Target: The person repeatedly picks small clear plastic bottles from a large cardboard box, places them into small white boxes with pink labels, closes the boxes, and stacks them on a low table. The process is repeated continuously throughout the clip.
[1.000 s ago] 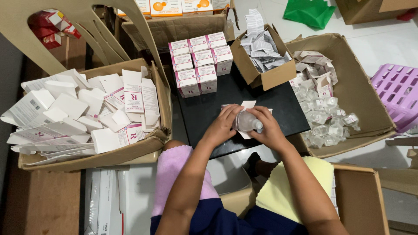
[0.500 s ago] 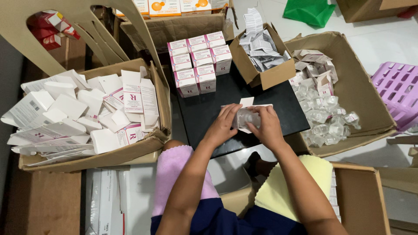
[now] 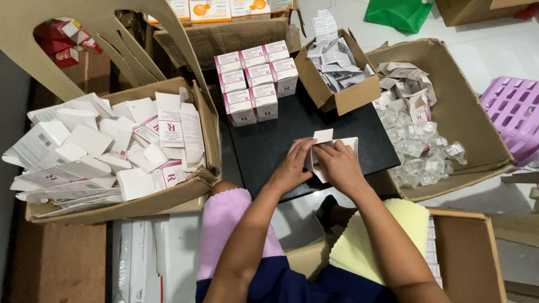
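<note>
We see a small white carton (image 3: 328,147) at the centre of the frame, lying on a black board (image 3: 269,134), with the left hand (image 3: 293,164) gripping its left side and the right hand (image 3: 337,163) closed over its right side, flap up. Above it stand finished pink-and-white boxes (image 3: 255,78); flat cartons (image 3: 112,146) fill the box at left, folded leaflets (image 3: 337,59) the upper one, clear bottles (image 3: 421,151) the right.

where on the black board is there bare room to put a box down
The black board is bare between the finished pink-and-white cartons and the hands, and right of the open carton toward the leaflet box. Side boxes are crowded.
</note>
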